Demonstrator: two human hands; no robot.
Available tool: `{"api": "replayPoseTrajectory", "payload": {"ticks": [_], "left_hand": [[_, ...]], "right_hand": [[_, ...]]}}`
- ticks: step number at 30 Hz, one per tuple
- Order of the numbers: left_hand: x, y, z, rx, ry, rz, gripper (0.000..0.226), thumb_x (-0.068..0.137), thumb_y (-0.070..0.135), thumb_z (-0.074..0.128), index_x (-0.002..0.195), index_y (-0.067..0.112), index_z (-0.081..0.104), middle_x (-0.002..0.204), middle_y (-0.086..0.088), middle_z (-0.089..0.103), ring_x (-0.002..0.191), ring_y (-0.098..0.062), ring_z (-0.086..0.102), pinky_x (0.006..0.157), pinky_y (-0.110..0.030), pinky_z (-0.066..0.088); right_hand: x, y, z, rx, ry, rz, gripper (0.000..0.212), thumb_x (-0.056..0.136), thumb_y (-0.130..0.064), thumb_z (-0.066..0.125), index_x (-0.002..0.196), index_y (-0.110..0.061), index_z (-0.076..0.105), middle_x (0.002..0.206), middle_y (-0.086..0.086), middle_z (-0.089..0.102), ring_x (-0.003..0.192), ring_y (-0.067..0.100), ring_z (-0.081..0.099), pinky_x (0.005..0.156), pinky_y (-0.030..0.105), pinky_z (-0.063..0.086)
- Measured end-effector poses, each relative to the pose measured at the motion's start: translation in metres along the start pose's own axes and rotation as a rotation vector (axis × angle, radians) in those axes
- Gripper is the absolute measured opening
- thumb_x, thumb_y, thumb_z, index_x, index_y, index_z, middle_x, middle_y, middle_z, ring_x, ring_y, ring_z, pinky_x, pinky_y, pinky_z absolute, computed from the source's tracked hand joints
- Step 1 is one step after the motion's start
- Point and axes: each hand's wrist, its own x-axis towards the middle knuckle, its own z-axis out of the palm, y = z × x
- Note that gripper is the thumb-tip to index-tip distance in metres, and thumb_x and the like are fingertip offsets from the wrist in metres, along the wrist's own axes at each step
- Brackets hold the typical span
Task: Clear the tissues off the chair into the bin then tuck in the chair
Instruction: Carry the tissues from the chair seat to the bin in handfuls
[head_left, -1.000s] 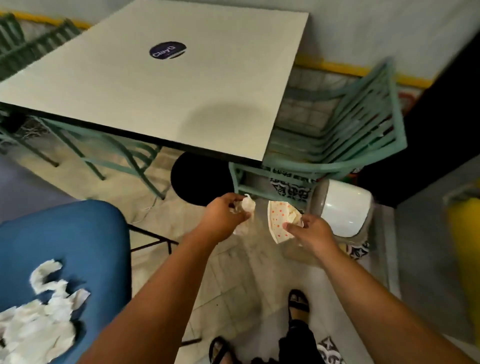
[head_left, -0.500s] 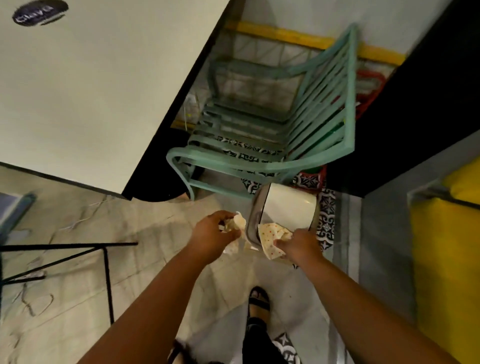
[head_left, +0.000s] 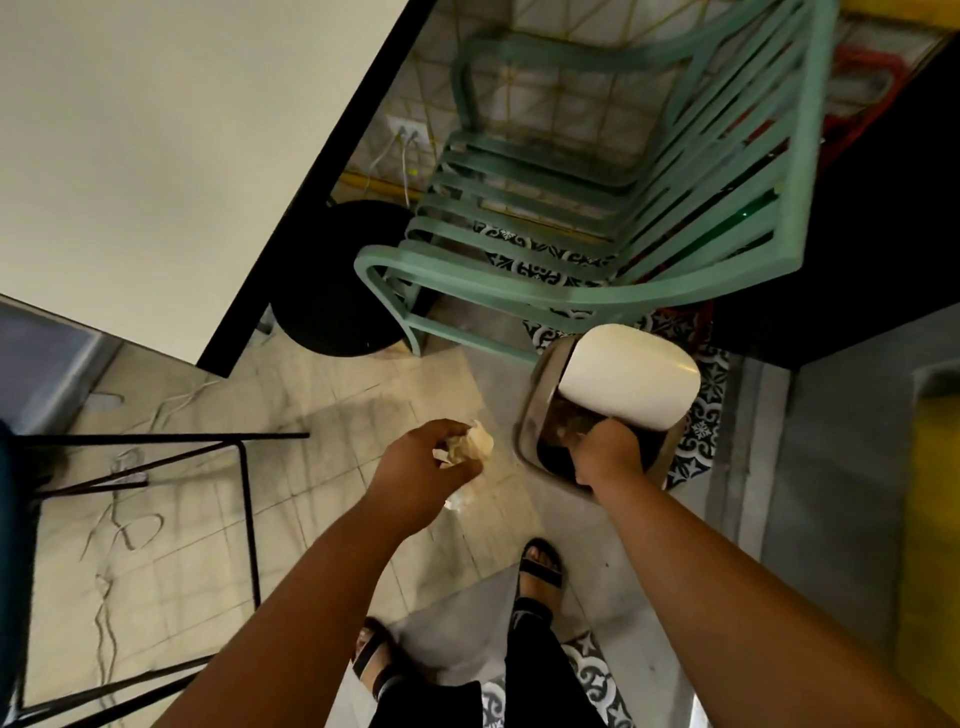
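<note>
My left hand (head_left: 426, 467) grips a crumpled white tissue (head_left: 467, 444) just left of the bin (head_left: 523, 421). The bin stands on the floor with its white swing lid (head_left: 631, 384) tilted open. My right hand (head_left: 605, 457) reaches into the bin's dark opening, and its fingers are hidden inside. The dotted paper it carried is out of sight. Only a blue sliver of the chair's seat (head_left: 8, 519) and its black legs (head_left: 247, 519) show at the far left; the tissues on it are outside the view.
A green slatted chair (head_left: 571, 296) stands right behind the bin. The pale table (head_left: 156, 156) with its black round base (head_left: 332, 280) fills the upper left. Cables (head_left: 119, 525) lie on the tiled floor. My sandalled feet (head_left: 540, 564) are below the bin.
My view has tipped further down over the bin. The right hand has gone into the bin's opening with the dotted paper, which no longer shows. The left hand still holds its tissue.
</note>
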Motion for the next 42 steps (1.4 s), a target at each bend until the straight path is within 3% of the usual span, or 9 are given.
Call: {"api": "replayPoseTrajectory", "payload": {"ticks": [5, 9, 11, 15, 17, 21, 27, 32, 42], "left_hand": [[0.002, 0.001, 0.015, 0.001, -0.041, 0.011, 0.044, 0.078, 0.026, 0.077, 0.12, 0.029, 0.062, 0.108, 0.008, 0.061, 0.087, -0.005, 0.058, 0.069, -0.009, 0.041], [0.003, 0.016, 0.043, 0.096, -0.12, 0.076, 0.046, 0.08, 0.027, 0.075, 0.123, 0.025, 0.061, 0.11, 0.007, 0.06, 0.098, -0.011, 0.059, 0.078, -0.015, 0.043], [0.004, 0.025, 0.057, 0.087, -0.147, 0.119, 0.043, 0.081, 0.024, 0.074, 0.123, 0.022, 0.062, 0.109, 0.007, 0.061, 0.098, -0.01, 0.059, 0.07, -0.002, 0.039], [0.005, 0.039, 0.071, 0.085, -0.154, 0.185, 0.049, 0.08, 0.023, 0.076, 0.126, 0.021, 0.06, 0.117, 0.002, 0.06, 0.092, -0.004, 0.053, 0.064, 0.005, 0.034], [0.007, 0.041, 0.072, 0.071, -0.117, 0.177, 0.051, 0.08, 0.021, 0.077, 0.127, 0.022, 0.059, 0.119, 0.0, 0.06, 0.09, -0.005, 0.055, 0.062, 0.006, 0.036], [0.014, 0.037, 0.066, 0.061, -0.001, 0.138, 0.033, 0.08, 0.023, 0.076, 0.11, 0.02, 0.063, 0.108, 0.004, 0.063, 0.081, -0.004, 0.057, 0.056, -0.001, 0.038], [0.019, 0.024, 0.062, 0.012, 0.062, 0.034, 0.02, 0.081, 0.021, 0.073, 0.1, 0.018, 0.066, 0.1, 0.001, 0.068, 0.088, -0.014, 0.064, 0.068, -0.023, 0.051], [0.016, 0.021, 0.069, 0.02, 0.094, 0.033, 0.013, 0.084, 0.02, 0.069, 0.098, 0.018, 0.068, 0.095, 0.001, 0.068, 0.088, -0.014, 0.064, 0.074, -0.024, 0.053], [0.024, 0.044, 0.113, 0.07, 0.169, -0.008, 0.011, 0.089, 0.022, 0.064, 0.1, 0.022, 0.067, 0.096, 0.006, 0.064, 0.084, -0.011, 0.06, 0.063, -0.019, 0.045]], "right_hand": [[-0.03, 0.003, 0.002, 0.152, -0.03, -0.094, 0.039, 0.09, -0.041, 0.057, 0.101, -0.004, 0.067, 0.098, 0.013, 0.07, 0.093, 0.032, 0.065, 0.082, 0.034, 0.05], [-0.073, 0.006, -0.011, 0.719, -0.377, -0.113, 0.027, 0.091, -0.038, 0.058, 0.105, -0.016, 0.064, 0.098, 0.008, 0.07, 0.083, 0.023, 0.068, 0.075, 0.036, 0.055], [-0.075, 0.014, -0.01, 0.867, -0.475, -0.108, 0.023, 0.09, -0.027, 0.062, 0.112, -0.019, 0.063, 0.105, 0.008, 0.07, 0.092, 0.026, 0.069, 0.079, 0.036, 0.058], [-0.059, 0.039, -0.013, 0.997, -0.355, -0.068, 0.03, 0.086, -0.008, 0.066, 0.115, -0.013, 0.063, 0.114, 0.013, 0.068, 0.101, 0.028, 0.067, 0.086, 0.042, 0.057], [-0.048, 0.047, -0.015, 0.895, -0.208, -0.14, 0.027, 0.084, -0.009, 0.068, 0.11, -0.017, 0.066, 0.11, 0.009, 0.069, 0.102, 0.027, 0.067, 0.089, 0.045, 0.056], [-0.026, 0.048, -0.018, 0.26, 0.144, -0.407, 0.026, 0.082, -0.012, 0.069, 0.108, -0.014, 0.069, 0.107, 0.007, 0.07, 0.1, 0.023, 0.065, 0.092, 0.033, 0.051], [-0.014, 0.037, -0.009, -0.348, 0.088, -0.382, 0.036, 0.092, -0.013, 0.054, 0.128, -0.011, 0.051, 0.128, 0.015, 0.054, 0.116, 0.028, 0.054, 0.098, 0.035, 0.045], [-0.027, 0.035, -0.004, -0.338, 0.031, -0.37, 0.033, 0.096, -0.009, 0.039, 0.128, -0.005, 0.045, 0.132, 0.016, 0.049, 0.122, 0.03, 0.048, 0.098, 0.033, 0.041], [-0.046, 0.07, -0.047, 0.15, 0.103, -0.361, 0.038, 0.091, -0.023, 0.059, 0.128, -0.012, 0.055, 0.126, 0.013, 0.061, 0.112, 0.027, 0.059, 0.092, 0.032, 0.048]]}}
